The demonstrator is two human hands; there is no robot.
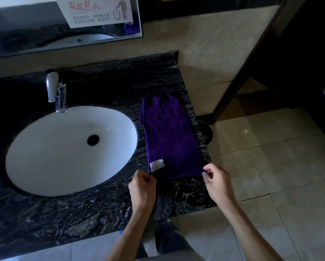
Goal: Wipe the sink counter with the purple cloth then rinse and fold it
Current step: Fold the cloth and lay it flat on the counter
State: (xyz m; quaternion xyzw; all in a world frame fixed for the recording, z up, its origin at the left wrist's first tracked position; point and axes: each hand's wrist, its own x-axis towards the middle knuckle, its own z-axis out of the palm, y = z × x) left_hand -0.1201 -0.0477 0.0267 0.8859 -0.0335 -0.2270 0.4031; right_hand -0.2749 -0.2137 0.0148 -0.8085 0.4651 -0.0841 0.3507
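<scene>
Fingers first: on our left hand they're curling in and pinching the near left corner of the purple cloth, right below the white tag that's sticking out of its edge. So we're using the sink as the reference point here. The chrome faucet is standing just behind the sink's far rim, and the mirror is hanging on the wall behind that. The cloth is lying flat in a long narrow strip on the black marble counter, just right of the sink, running from the front edge toward the back wall. Further right of the sink, our right hand is pinching the cloth's other near corner, fingers curled tight on it.
</scene>
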